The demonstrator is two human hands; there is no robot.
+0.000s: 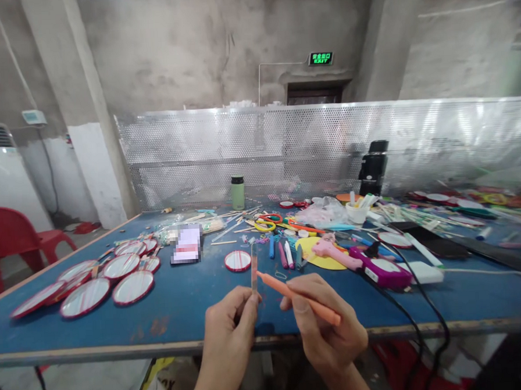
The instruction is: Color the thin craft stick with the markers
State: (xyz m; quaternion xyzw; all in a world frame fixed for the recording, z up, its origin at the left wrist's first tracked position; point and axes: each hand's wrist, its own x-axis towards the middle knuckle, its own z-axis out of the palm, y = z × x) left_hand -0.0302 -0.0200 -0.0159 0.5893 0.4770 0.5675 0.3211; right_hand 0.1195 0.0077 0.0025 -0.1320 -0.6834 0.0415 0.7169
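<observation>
My left hand [230,330] pinches the lower end of a flat, narrow wooden craft stick [254,262], held upright over the table's front part. In my right hand [323,322] is an orange marker pen [303,300], gripped like a pencil. Its tip points left and is at or very close to the stick; contact cannot be made out. Just behind the stick lies a small white disc with a red rim [238,261]. Several short coloured pens [283,255] rest beyond my right hand, beside a yellow round piece [309,252].
Larger red-rimmed discs [133,286] pile up on the left, near a phone [187,243]. A pink and purple glue gun [380,268] with black cables lies right. Scissors [265,222], a green bottle [238,193] and a black flask [373,168] stand or lie farther back.
</observation>
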